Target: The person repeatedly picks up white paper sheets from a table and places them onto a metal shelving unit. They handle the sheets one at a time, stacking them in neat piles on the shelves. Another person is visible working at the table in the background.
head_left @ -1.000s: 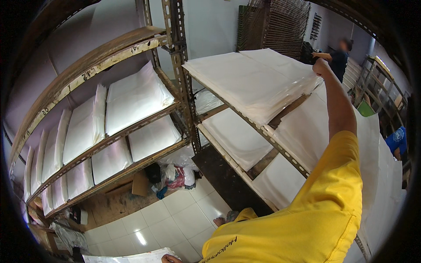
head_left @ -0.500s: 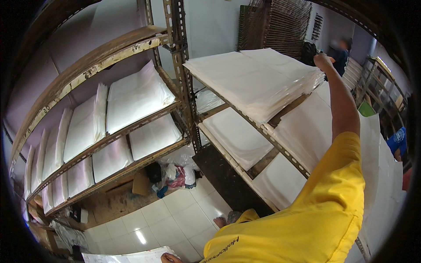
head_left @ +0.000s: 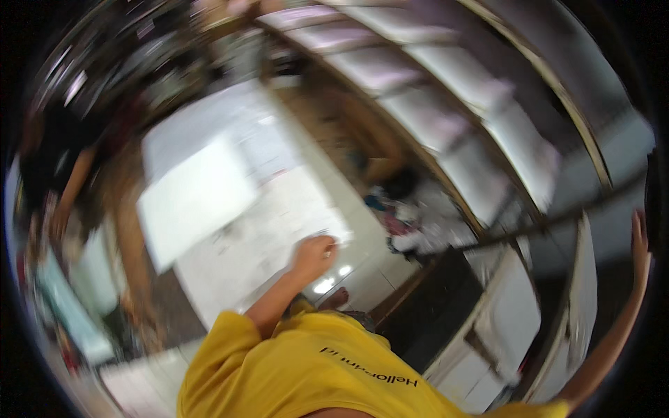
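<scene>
Our view swings round: left hand (head_left: 315, 256) curls mid-frame at the white table (head_left: 230, 268), right hand (head_left: 639, 233) far right, grips unclear, light touch advised.

Right grip (head_left: 640, 240) blurry, contact unclear

Your left hand (head_left: 315, 258) is at the white surface's (head_left: 233, 268) edge, near white sheets (head_left: 198, 198). Right hand (head_left: 640, 240): far right, blurred.

Dark lettering (head_left: 369, 367) runs — legibly — across the yellow shirt (head_left: 286, 369).
</scene>
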Demonstrator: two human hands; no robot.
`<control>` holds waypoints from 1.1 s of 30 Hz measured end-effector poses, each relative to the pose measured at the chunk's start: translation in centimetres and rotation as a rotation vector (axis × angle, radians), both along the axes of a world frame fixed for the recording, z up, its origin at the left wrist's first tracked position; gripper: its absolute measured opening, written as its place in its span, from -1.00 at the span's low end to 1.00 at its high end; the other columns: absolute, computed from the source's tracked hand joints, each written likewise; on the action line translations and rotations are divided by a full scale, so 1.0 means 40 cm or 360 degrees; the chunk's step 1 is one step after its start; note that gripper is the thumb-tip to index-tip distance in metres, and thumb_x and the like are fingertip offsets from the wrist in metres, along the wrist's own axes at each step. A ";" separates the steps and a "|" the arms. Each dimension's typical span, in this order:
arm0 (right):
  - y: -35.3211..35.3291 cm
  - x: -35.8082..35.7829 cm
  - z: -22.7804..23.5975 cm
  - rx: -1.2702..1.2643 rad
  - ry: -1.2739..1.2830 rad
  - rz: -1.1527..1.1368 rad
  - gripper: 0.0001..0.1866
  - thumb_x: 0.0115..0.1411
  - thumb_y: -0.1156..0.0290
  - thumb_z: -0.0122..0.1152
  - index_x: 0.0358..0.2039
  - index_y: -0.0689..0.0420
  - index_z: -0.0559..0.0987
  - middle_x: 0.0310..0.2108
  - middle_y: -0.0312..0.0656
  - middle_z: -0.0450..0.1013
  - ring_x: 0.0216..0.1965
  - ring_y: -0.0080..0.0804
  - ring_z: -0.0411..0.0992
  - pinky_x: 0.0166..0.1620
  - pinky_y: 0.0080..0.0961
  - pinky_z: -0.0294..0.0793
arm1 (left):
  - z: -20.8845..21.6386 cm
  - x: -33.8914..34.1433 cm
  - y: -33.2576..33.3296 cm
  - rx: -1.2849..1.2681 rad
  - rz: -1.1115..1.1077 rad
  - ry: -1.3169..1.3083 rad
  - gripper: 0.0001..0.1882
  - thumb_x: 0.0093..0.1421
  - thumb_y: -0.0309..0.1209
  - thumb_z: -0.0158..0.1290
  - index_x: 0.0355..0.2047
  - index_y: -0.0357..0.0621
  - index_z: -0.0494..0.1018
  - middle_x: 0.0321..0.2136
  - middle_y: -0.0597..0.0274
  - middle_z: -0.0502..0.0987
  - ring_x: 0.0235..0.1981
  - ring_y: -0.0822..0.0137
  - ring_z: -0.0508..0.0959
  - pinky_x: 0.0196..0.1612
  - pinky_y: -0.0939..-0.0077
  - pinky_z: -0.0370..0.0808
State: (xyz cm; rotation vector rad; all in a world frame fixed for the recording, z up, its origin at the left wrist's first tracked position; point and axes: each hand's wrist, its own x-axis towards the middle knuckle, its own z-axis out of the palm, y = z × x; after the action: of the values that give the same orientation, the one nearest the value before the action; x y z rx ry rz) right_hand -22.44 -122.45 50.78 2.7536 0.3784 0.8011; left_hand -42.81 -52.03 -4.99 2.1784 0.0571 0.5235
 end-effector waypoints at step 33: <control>1.590 -0.654 -0.356 0.0025 0.0873 0.1574 -0.59 -0.02 0.61 0.24 -0.08 0.30 0.50 -0.50 -0.10 0.35 -0.51 -0.35 0.32 -0.40 -0.40 0.30 | 0.245 -0.865 0.480 0.0711 0.1632 -0.0132 -0.64 0.09 -0.45 0.19 -0.08 -0.22 0.49 -0.17 0.07 0.48 -0.17 0.05 0.48 -0.15 0.21 0.40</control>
State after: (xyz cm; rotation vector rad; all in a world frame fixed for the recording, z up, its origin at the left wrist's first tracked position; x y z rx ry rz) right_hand -48.61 -58.86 36.55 2.6523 1.9088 0.1501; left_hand -77.42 -32.82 4.80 2.4315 1.1451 1.2820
